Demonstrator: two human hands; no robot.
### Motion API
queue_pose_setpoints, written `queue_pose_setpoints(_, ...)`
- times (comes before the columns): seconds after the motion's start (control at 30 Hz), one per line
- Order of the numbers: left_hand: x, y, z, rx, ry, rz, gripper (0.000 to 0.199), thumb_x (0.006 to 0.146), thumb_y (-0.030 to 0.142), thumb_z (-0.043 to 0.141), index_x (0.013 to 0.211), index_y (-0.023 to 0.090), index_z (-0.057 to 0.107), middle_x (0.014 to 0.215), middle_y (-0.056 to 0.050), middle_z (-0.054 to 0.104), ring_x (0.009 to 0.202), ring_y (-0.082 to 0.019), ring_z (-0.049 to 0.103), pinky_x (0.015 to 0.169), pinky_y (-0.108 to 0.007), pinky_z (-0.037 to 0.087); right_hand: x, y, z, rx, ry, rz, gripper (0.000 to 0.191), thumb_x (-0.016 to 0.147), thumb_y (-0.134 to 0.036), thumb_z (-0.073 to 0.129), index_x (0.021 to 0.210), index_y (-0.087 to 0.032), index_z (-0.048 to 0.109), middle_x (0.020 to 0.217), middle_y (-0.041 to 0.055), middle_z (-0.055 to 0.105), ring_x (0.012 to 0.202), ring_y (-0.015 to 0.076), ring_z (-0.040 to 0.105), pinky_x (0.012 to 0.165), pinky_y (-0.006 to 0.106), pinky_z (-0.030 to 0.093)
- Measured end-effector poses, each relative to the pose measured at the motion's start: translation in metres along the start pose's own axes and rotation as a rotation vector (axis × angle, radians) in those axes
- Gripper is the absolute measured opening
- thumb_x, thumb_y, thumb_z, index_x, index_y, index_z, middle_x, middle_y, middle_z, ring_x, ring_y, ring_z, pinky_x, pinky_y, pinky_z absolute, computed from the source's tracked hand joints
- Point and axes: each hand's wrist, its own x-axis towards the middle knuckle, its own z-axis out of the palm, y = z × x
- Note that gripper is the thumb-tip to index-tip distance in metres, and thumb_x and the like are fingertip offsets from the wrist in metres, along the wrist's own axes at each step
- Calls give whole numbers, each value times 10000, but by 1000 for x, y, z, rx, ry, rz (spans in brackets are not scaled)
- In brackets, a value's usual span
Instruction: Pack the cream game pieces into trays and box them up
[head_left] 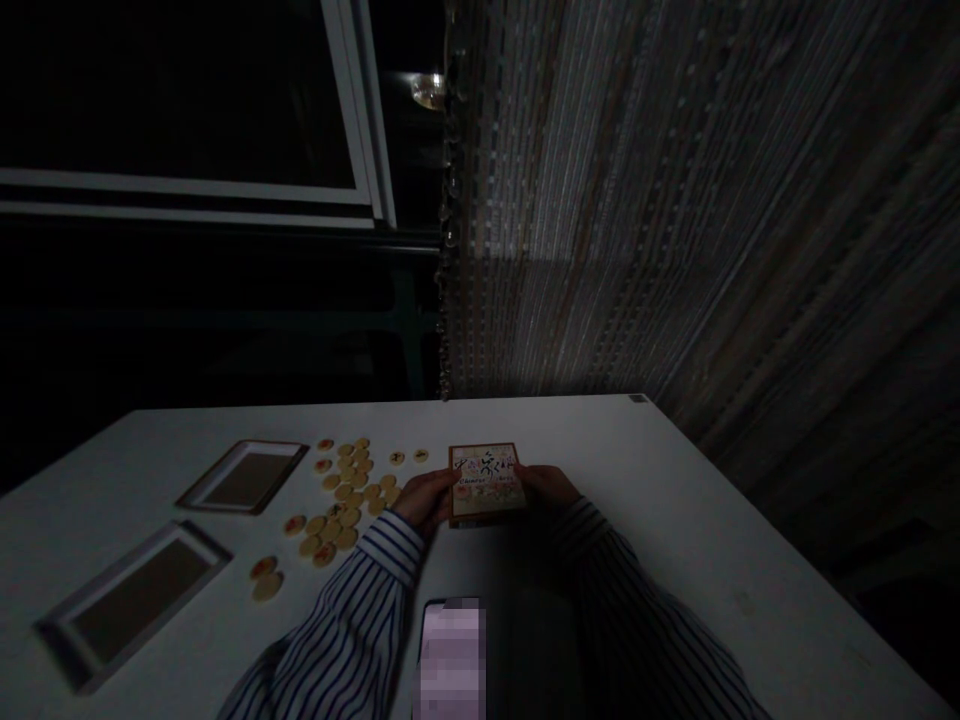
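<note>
Between my hands is a flat, squarish thing with Chinese chess print (487, 487), brown-bordered and cream, with large dark characters across it. Whether it is a box, a booklet or a folded board I cannot tell. My left hand (425, 500) grips its left edge, and my right hand (550, 487) has closed on the right edge. Just left of my left hand, several round Chinese chess pieces (349, 492) lie loosely spread on the white table (645, 600). A few show red or dark characters; many look plain on top.
Two shallow open box halves (279, 480) (127, 600) lie at the table's left side. A phone (450, 660) with a lit screen lies near the front edge, between my forearms. Behind the table hangs a string curtain (555, 200), beside a dark window (363, 110). The room is dim.
</note>
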Motion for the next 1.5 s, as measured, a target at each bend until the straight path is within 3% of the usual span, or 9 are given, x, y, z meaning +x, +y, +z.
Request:
queue_pose_setpoints(0.5,-3,0,9,74,54,-32,325,640,258,651,914,129,531,686,-68,669,522,-178,624,412,-272,507,-1,0,-9,118,38,2,388,543,-514,602,542,-128,561,489,6,572,459,108,509,459,223,396)
queue_pose_setpoints(0.63,-2,-2,8,71,-3,-1,361,581,230,697,886,131,532,733,-73,668,571,-181,633,485,-293,526,-4,-4,-9,119,33,-5,391,552,-519,601,567,-129,577,511,7,588,476,109,520,469,218,398)
queue_pose_setpoints(0.97,0,-3,8,36,-4,49,324,581,184,686,868,136,543,694,-56,662,554,-169,627,452,-254,516,-9,-8,-9,118,-12,-9,430,609,-513,576,732,-106,640,699,55,650,638,155,593,586,253,463)
queue_pose_setpoints(1.17,0,0,9,13,24,66,298,616,168,664,886,130,544,648,-41,654,505,-141,614,436,-224,508,-20,-17,-6,84,-17,35,382,613,-453,610,793,-117,636,632,28,627,472,93,536,426,195,435)
queue_pose_setpoints(1.33,-1,2,9,2,11,76,283,639,164,646,898,131,536,696,-56,659,561,-158,629,467,-244,521,-29,-25,-4,98,-57,58,394,628,-455,606,845,-126,617,646,32,625,462,84,534,348,150,378)
queue_pose_setpoints(1.5,-1,3,8,13,37,44,282,642,161,644,900,133,532,687,-53,658,540,-156,626,455,-248,522,-28,-25,-5,120,-46,61,376,620,-455,608,775,-113,621,628,38,621,445,92,530,321,160,361)
